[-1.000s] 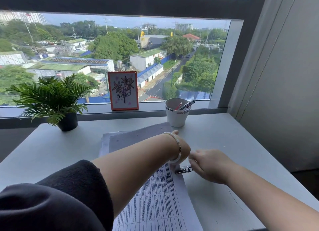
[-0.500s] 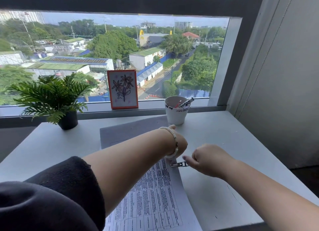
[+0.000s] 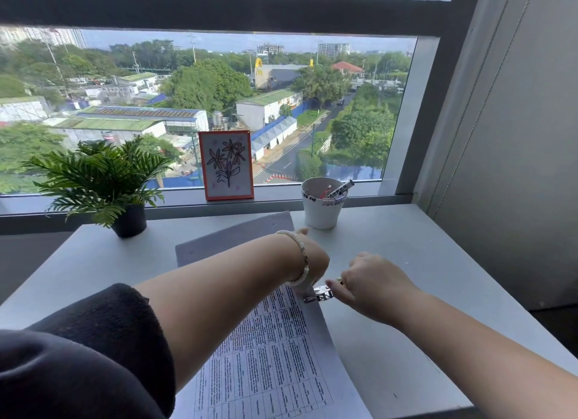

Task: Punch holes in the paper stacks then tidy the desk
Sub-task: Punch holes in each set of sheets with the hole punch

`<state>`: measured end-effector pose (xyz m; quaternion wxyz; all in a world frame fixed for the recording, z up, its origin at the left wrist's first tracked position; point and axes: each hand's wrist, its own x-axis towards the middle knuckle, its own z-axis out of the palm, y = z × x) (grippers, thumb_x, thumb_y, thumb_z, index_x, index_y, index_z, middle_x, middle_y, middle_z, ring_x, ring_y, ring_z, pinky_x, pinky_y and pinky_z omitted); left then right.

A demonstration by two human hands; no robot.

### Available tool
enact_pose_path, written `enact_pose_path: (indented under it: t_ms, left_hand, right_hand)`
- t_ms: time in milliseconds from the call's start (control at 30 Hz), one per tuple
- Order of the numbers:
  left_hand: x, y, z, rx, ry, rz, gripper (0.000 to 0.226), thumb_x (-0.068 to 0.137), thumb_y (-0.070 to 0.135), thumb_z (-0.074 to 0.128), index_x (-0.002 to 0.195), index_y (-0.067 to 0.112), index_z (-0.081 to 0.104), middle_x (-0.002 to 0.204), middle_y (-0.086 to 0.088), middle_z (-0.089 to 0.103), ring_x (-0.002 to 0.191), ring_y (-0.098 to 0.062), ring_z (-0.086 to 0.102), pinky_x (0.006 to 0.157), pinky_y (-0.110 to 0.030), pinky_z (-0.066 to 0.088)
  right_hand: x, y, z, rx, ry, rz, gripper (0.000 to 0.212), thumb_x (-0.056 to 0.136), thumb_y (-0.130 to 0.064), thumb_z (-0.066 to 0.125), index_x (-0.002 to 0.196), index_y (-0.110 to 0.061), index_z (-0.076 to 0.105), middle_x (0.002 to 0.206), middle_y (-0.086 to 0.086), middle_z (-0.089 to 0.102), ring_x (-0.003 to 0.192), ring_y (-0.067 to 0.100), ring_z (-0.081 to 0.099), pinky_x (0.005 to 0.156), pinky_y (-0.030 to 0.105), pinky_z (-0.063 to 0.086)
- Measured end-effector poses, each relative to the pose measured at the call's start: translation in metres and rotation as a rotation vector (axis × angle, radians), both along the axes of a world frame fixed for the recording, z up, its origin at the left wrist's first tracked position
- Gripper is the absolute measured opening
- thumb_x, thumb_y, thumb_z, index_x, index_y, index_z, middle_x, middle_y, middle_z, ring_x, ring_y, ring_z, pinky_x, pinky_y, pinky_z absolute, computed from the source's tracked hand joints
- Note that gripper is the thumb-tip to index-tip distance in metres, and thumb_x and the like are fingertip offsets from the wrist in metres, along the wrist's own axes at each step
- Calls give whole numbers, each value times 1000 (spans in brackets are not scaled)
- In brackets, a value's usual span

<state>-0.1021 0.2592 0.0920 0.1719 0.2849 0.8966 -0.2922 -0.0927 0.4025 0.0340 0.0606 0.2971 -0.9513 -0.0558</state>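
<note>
While the left hand stays pressed on the paper stack lying on the tabletop, its fingers hidden, the right hand has shifted along the sheet's right edge, grasping the small hole punch there; another hole seems imminent.

Bare grey desktop lay open right of the printed paper stack, white ceramic cup of markers blocked the far middle, black-potted green fern stood far left, orange-framed flower drawing on the sill, grey wall panel closed the right side
</note>
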Motion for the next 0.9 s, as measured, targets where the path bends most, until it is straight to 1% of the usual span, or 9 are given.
enact_pose_path:
  t_ms: [133,267,333,433,567,633,767,833,900]
  left_hand:
    - [6,1,2,-29,22,1,21,91,24,50,71,17,52,75,2,50,93,-26,52,113,-43,16]
    - [10,3,8,7,20,5,8,94,22,49,86,22,51,88,0,51,116,-24,51,112,-40,18]
    - [13,-1,11,53,14,28,15,94,29,48,83,22,56,78,3,52,106,-24,51,106,-39,26]
    - [10,-10,10,119,1,25,24,90,39,51,74,22,61,58,7,46,74,-21,47,101,-38,28]
    - [6,-13,3,115,36,30,30,88,33,53,62,19,55,54,5,43,65,-22,43,95,-35,30]
    - [7,-13,5,105,23,35,29,88,33,52,62,20,53,55,4,42,69,-23,42,89,-33,28]
    - [10,-17,8,120,-24,62,22,92,33,50,79,21,64,67,2,49,76,-23,46,89,-33,28]
    - [13,-18,7,135,17,42,23,92,32,50,77,20,62,72,1,50,84,-24,51,72,-28,28]
    - [13,-18,4,119,61,-1,24,92,30,51,72,20,58,73,0,53,97,-26,55,63,-28,20]
  right_hand:
    - [1,-3,2,6,-5,-13,55,99,-49,30,87,-11,68,70,4,41,88,26,49,64,31,29]
    - [2,-2,3,-49,-56,-67,48,99,-47,30,71,-17,54,64,2,38,80,24,41,60,31,28]
    - [4,-2,4,-65,-72,-79,47,99,-47,30,71,-17,53,67,3,41,79,24,41,61,32,30]
    - [5,-2,7,-70,-39,-37,53,99,-47,29,76,-15,64,63,-1,34,78,21,38,63,32,29]
    - [10,-9,7,-97,220,-36,54,81,-47,37,39,-18,56,42,-1,33,52,17,25,51,26,19]
    - [12,-11,6,-124,244,-94,53,76,-46,39,33,-18,51,37,-1,36,49,16,20,49,24,16]
    - [8,-7,1,-103,221,-42,55,79,-48,36,37,-19,53,46,-5,18,49,17,25,51,25,19]
    - [9,-8,2,-93,162,11,61,86,-52,25,53,-17,63,51,-5,19,58,21,34,58,28,23]
    - [11,-6,8,-46,74,-2,60,95,-53,23,73,-16,65,59,-3,28,73,22,37,63,31,23]
